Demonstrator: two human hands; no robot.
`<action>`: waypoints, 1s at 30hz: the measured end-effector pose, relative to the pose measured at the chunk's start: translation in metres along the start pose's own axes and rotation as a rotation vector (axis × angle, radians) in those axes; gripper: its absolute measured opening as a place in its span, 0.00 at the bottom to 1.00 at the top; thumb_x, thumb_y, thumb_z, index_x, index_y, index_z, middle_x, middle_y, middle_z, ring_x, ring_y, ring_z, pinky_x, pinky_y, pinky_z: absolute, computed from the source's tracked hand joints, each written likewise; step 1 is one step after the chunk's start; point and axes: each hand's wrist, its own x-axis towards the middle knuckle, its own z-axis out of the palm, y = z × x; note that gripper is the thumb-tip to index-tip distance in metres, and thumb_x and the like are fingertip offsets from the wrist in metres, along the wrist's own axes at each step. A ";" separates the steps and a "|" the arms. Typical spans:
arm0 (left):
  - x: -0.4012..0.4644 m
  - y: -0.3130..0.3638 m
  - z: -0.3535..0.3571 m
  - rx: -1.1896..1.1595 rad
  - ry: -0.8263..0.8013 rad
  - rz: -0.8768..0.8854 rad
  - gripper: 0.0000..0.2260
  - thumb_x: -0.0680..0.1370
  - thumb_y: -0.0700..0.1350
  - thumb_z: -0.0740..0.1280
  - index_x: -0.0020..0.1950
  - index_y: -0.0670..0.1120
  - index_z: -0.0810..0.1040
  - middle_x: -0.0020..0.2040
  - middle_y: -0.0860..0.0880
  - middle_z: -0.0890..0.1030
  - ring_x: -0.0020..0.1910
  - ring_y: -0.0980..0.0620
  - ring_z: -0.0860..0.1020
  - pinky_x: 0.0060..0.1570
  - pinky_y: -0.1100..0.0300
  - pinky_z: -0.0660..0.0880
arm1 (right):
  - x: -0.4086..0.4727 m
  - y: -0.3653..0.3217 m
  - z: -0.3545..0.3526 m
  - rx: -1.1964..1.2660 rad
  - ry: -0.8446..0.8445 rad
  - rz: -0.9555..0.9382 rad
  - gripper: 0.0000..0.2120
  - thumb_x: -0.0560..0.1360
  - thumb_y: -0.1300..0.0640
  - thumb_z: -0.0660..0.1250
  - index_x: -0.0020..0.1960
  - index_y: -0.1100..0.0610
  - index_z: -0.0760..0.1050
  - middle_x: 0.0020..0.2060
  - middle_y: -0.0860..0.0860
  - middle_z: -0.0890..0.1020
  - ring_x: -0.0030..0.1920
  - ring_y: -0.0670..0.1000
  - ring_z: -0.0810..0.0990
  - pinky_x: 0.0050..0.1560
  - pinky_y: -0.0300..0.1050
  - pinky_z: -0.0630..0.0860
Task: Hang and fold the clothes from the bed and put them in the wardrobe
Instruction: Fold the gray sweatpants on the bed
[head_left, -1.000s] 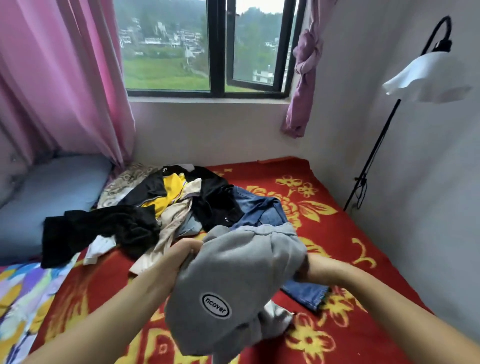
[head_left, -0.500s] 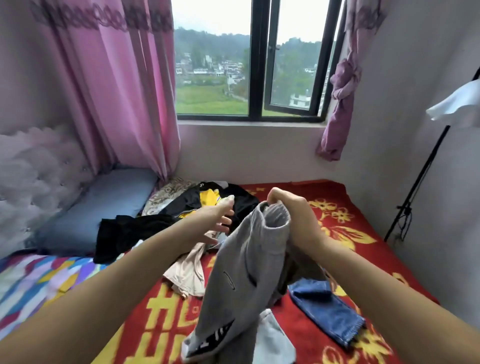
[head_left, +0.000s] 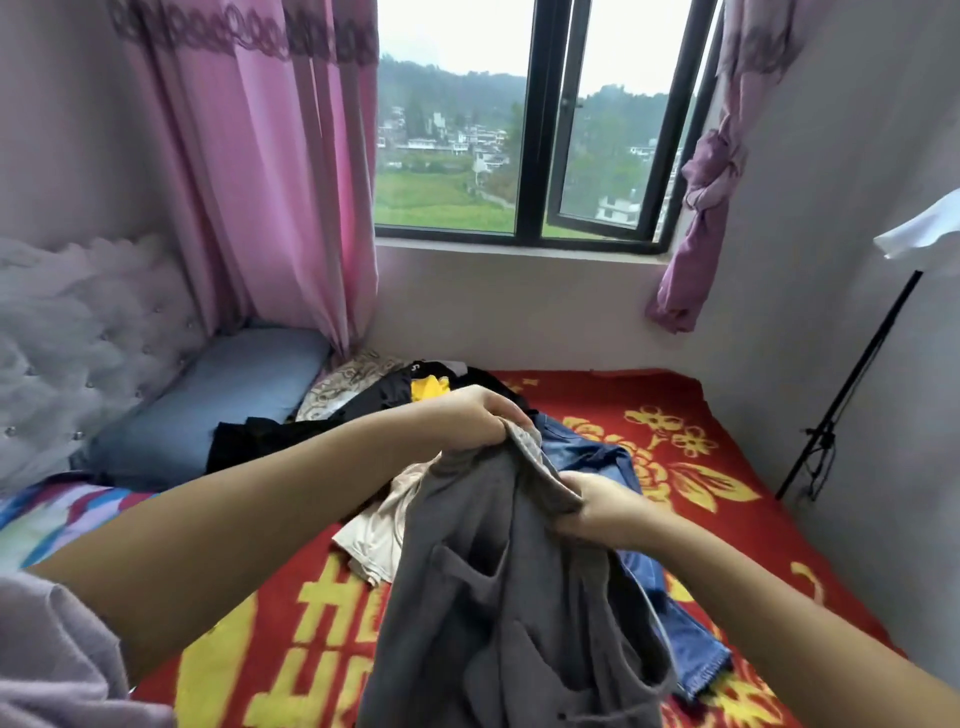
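A grey garment (head_left: 509, 613) hangs in front of me above the bed (head_left: 727, 525), which has a red blanket with yellow flowers. My left hand (head_left: 480, 415) grips its top edge at the higher, farther point. My right hand (head_left: 597, 506) pinches the same edge lower and nearer. Behind it lies a pile of clothes: a black piece with yellow (head_left: 410, 389), a beige piece (head_left: 374, 535) and blue jeans (head_left: 670, 613) spread to the right.
A blue pillow (head_left: 218, 395) lies at the head end on the left by a padded headboard (head_left: 78, 332). Pink curtains (head_left: 270, 171) flank a window (head_left: 524, 135). A black lamp stand (head_left: 852, 384) leans by the right wall.
My left hand has taken hold of the grey garment's top edge. My right hand has slid down lower on that edge, and the garment hangs longer and more spread.
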 end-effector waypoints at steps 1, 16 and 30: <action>0.000 0.000 -0.004 -0.070 0.023 0.020 0.19 0.73 0.35 0.59 0.45 0.56 0.83 0.49 0.55 0.81 0.52 0.57 0.76 0.46 0.71 0.74 | -0.004 0.012 0.011 0.015 -0.058 0.046 0.05 0.70 0.58 0.68 0.41 0.49 0.75 0.42 0.47 0.81 0.45 0.46 0.78 0.45 0.42 0.73; -0.025 -0.078 -0.084 0.653 -0.141 -0.132 0.10 0.74 0.51 0.70 0.46 0.45 0.77 0.48 0.47 0.81 0.51 0.46 0.79 0.47 0.58 0.72 | 0.077 -0.050 -0.074 -0.712 -0.085 -0.039 0.13 0.72 0.63 0.61 0.53 0.60 0.80 0.52 0.57 0.82 0.52 0.57 0.81 0.45 0.43 0.72; -0.166 -0.065 -0.159 0.688 0.294 -0.118 0.13 0.65 0.58 0.59 0.38 0.51 0.75 0.36 0.54 0.78 0.38 0.51 0.76 0.38 0.56 0.71 | 0.123 -0.197 -0.014 -0.037 0.209 -0.914 0.14 0.67 0.71 0.69 0.52 0.62 0.82 0.48 0.53 0.82 0.47 0.51 0.80 0.52 0.36 0.73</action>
